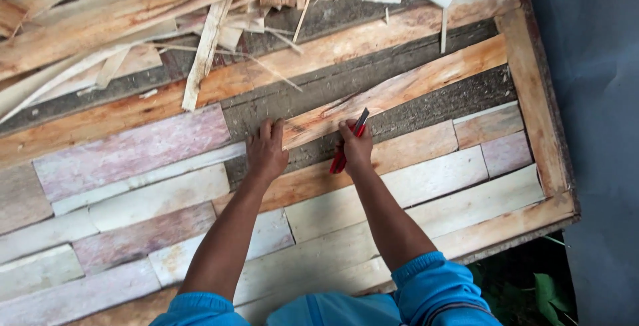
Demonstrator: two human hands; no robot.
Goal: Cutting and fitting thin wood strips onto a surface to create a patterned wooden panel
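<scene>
Soft, even daylight fills the scene, neither dim nor harsh, with no glare on the pale wood. Shadows are faint: a thin dark edge under the left hand and right hand, and under the loose wood offcuts at the far left. The near right corner below the board falls into deep shade. Focus is fairly sharp at centre; the far offcuts look slightly soft, and straight edges bow a little toward the frame borders.

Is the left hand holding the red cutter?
No, the left hand lies flat on the wooden strip, while the right hand grips the red cutter.
</scene>
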